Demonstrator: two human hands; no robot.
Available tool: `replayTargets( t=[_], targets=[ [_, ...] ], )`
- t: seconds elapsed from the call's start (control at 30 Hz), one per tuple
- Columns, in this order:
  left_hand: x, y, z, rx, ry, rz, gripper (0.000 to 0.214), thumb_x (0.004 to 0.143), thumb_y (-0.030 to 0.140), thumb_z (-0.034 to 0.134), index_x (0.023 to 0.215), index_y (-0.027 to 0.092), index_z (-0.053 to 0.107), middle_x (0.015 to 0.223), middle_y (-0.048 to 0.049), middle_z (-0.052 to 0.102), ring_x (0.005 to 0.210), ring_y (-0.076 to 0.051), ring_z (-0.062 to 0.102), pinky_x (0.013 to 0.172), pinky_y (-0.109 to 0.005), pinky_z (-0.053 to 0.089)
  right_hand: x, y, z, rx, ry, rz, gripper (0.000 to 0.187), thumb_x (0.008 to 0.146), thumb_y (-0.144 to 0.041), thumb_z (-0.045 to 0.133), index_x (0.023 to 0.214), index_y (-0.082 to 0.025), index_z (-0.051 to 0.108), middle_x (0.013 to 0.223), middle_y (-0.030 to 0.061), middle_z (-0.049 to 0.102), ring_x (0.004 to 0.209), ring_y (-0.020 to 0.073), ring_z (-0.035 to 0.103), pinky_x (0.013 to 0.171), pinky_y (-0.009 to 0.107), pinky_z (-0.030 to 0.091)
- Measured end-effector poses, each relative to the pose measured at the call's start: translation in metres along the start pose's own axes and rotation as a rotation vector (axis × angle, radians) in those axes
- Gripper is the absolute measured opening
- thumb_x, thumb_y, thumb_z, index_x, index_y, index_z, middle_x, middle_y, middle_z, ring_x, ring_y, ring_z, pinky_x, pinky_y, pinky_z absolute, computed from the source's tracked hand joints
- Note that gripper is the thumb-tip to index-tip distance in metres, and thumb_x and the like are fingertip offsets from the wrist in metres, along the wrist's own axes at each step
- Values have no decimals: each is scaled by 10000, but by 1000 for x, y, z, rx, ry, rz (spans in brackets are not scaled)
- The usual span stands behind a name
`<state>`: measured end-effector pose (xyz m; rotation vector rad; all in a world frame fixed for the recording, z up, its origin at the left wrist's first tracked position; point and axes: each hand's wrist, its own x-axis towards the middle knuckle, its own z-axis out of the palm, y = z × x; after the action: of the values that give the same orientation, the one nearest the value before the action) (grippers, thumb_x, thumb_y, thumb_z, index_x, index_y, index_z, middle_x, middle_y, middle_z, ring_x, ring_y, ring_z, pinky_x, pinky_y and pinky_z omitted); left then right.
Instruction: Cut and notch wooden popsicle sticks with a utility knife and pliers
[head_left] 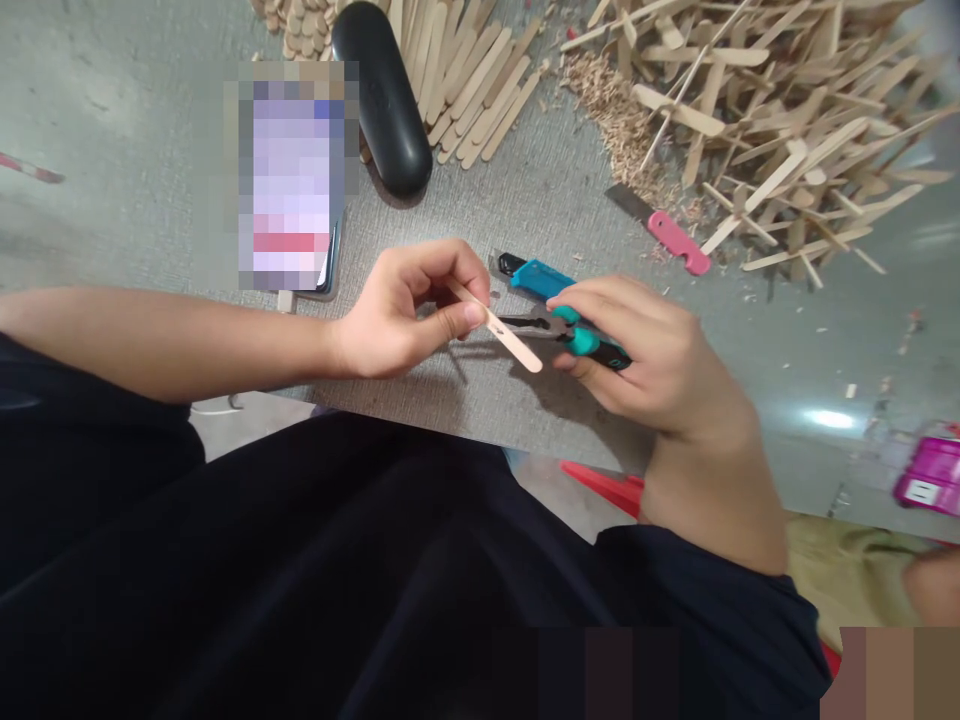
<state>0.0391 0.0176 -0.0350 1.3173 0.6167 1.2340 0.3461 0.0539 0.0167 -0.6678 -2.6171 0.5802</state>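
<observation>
Wooden stick (519, 347) pinched, pliers (582, 341) right behind!
The left hand (412, 312) nips it over the table (472, 215); the right hand (637, 345) wraps the pliers' handles. Light, stiff, it looks, likely to split at that dark mark (499, 329): best pinched flat, clear of it.

Grey textured tabletop (142, 220), bright glare (832, 419) at right; red shape (606, 487) below, possibly stool.

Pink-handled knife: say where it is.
In the head view, the pink-handled knife lies right of centre, between the right hand and the wood shavings.
</observation>
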Motion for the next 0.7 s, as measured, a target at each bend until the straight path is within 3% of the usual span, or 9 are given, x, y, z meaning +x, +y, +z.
replayTargets(
  t=[0.33, 0.53, 0.7],
  targets=[
    [-2, 3, 1, 30, 62, -43, 526, 974, 661, 1011, 909, 226, 722, 757, 11, 740, 638, -121, 702, 582, -260, 539, -8, -3, 4, -10, 38, 83, 290, 1138, -538, 814, 1259, -278, 769, 1052, 82, 798, 852, 272, 745, 755, 415, 603],
    [-1, 6, 6, -21, 81, -201, 347, 1042, 432, 930, 899, 225, 692, 680, 31, 677, 546, -98, 594, 504, -249, 450, -10, -3, 5, -103, 100, 90, 245, 1124, -511, 826, 1210, -289, 766, 964, 39, 781, 744, 235, 699, 644, 394, 545],
    [-2, -3, 3, 38, 150, -125, 256, 1106, 339, 801, 907, 222, 690, 565, 64, 579, 456, -83, 487, 422, -265, 336, -13, 0, 3, -292, 130, 183, 178, 1081, -405, 843, 1214, -298, 792, 1010, 60, 815, 835, 278, 745, 678, 421, 518]
  ],
)
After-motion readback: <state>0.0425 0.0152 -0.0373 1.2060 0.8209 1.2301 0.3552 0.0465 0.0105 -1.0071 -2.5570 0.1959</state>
